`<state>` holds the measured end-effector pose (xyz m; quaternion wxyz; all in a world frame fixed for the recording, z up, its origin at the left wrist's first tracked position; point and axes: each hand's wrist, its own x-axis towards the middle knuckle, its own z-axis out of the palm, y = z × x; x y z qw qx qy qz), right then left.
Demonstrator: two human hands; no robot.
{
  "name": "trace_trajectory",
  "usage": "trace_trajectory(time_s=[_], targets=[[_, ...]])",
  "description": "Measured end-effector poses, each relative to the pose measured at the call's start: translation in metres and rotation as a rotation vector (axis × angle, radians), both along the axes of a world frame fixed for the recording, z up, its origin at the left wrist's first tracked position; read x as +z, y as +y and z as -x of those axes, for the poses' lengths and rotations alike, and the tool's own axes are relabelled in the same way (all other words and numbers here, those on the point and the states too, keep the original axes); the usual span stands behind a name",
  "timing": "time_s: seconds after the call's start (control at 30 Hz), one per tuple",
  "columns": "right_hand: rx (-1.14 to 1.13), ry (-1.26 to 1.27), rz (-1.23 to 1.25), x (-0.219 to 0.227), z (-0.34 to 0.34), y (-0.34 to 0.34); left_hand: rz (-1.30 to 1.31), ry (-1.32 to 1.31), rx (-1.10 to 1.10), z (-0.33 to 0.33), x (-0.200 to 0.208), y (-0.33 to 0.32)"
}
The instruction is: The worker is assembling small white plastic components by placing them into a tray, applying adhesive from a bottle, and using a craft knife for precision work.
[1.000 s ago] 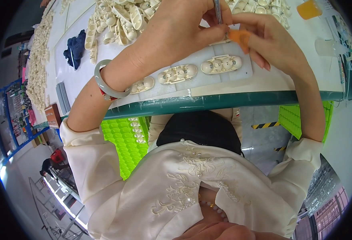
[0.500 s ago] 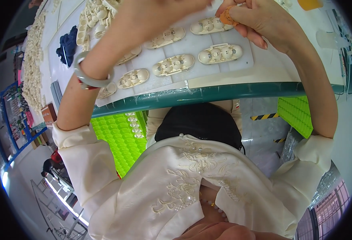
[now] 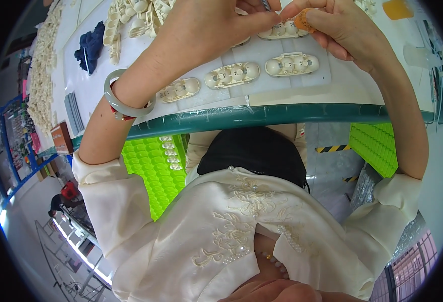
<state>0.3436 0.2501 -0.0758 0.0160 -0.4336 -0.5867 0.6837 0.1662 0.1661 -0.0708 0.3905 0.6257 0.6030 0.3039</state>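
One cream oval plastic casing point(image 3: 283, 31) lies beneath the left hand point(image 3: 209, 27), which pinches a slim metal rod point(image 3: 266, 5), and the right hand point(image 3: 344, 27), fingers curled, grip unclear, orange piece point(image 3: 302, 20) at its thumb, above the worktop point(image 3: 355, 88).

Head view: one wide fisheye, head-worn, facing down at close range; desk point(image 3: 362, 93) across upper part, wearer's shirt point(image 3: 181, 221) below its near edge.
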Motion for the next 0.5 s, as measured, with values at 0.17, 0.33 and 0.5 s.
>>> trace_trajectory(time_s=[0.17, 0.33, 0.5], targets=[[-0.004, -0.038, 0.020, -0.007, -0.005, 0.010, -0.103, 0.033, -0.058, -0.004, -0.003, 0.002], [0.059, -0.088, 0.045, 0.005, -0.003, 0.012, -0.101, 0.090, -0.081, -0.003, 0.000, 0.002], [0.059, -0.079, -0.036, 0.022, -0.004, 0.008, -0.085, 0.159, -0.085, -0.005, 0.003, 0.003]])
